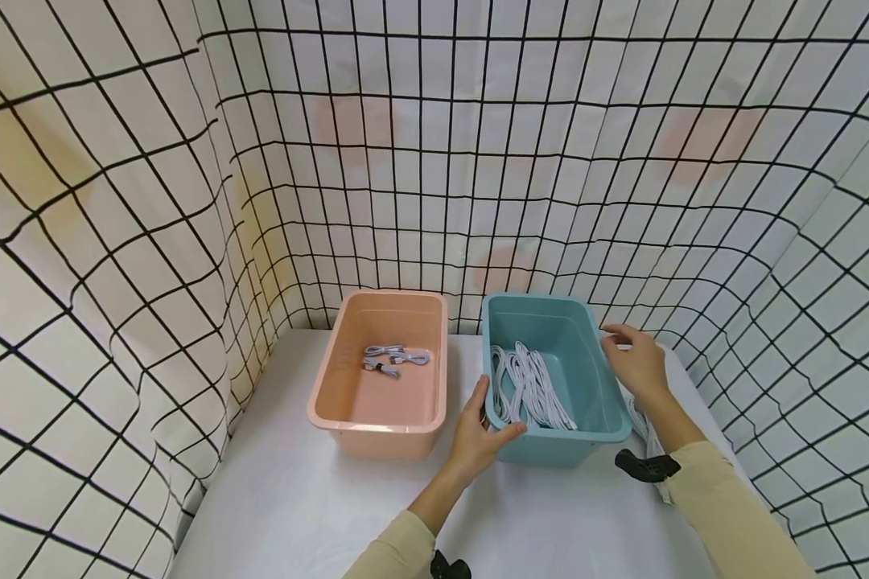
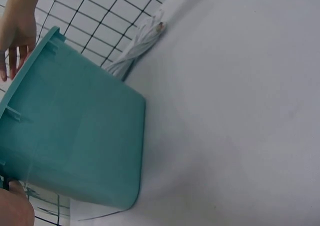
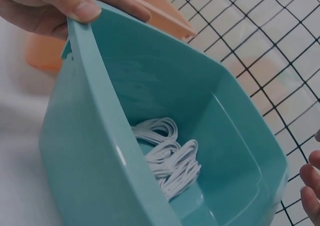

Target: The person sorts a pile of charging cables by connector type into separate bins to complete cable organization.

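Note:
A teal bin [image 1: 550,444] stands on the right half of the table. My left hand [image 1: 474,438] grips its near left corner, with the thumb laid over the rim and the fingers along the outer left side. Inside the bin lie bundles of white cable [image 3: 175,163], looped and gathered toward the left. My right hand [image 1: 636,362] is beside the right rim with its fingers loosely bent and nothing in them; the right wrist view has its fingertips [image 3: 311,178] apart from the bin wall.
An orange bin [image 1: 387,441] stands to the left, holding several small tied cables [image 1: 394,358]. More white cable [image 2: 142,40] lies on the table right of the teal bin, partly behind my right forearm. Black wire grid [image 1: 434,169] encloses the back and both sides.

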Demonstrator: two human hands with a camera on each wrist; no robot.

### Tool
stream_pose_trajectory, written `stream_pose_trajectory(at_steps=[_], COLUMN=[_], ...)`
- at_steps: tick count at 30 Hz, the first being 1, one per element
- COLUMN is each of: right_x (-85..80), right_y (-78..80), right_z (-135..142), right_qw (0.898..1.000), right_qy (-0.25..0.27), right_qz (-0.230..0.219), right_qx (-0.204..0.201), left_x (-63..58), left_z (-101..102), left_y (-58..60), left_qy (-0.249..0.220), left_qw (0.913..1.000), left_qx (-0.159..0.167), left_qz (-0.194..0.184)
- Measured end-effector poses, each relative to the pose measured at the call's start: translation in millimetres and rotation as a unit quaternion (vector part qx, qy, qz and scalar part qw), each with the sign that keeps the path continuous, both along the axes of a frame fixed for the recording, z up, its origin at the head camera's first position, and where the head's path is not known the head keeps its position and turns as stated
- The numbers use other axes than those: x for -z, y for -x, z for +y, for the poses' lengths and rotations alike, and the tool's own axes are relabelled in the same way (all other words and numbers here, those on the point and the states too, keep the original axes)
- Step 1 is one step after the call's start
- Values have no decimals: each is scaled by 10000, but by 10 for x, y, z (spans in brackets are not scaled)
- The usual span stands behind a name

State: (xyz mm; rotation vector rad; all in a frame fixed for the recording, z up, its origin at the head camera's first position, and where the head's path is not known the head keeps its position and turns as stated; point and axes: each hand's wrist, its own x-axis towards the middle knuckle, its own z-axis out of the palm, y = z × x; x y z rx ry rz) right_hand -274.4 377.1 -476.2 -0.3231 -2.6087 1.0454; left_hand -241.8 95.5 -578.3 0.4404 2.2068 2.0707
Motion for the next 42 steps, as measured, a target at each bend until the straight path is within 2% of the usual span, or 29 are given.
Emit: stream_pose_trajectory(at_steps=[14, 18, 24, 29, 32, 38, 42], right_x=[132, 208, 369, 605, 798, 1154, 1350], right_y=[-186, -264, -402, -549, -646, -818, -906], right_z=[257, 359, 537, 698, 797, 960, 1037], right_qw=[9998, 9996, 9984, 9949, 9930, 9911, 9909], right_qy=[-47, -180, -362, -761, -895, -924, -777], right_qz=[-57, 1, 84, 384, 410, 226, -230], right_qx=[188, 201, 437, 533, 652, 933, 1071], left_x=[1, 5, 10, 13, 17, 7, 9], left_z=[-2, -4, 8, 4, 5, 11, 32], left_y=[-10, -6, -3, -21, -22, -20, -27], left_qy=[-101, -40, -15, -94, -112, -91, -143], left_qw=[9999, 10000, 10000, 10000, 9999, 10000, 9999], left_qx=[-12, -54, -22, -19, -28, -32, -40], left_qz=[-39, 16, 36, 6, 19, -21, -10])
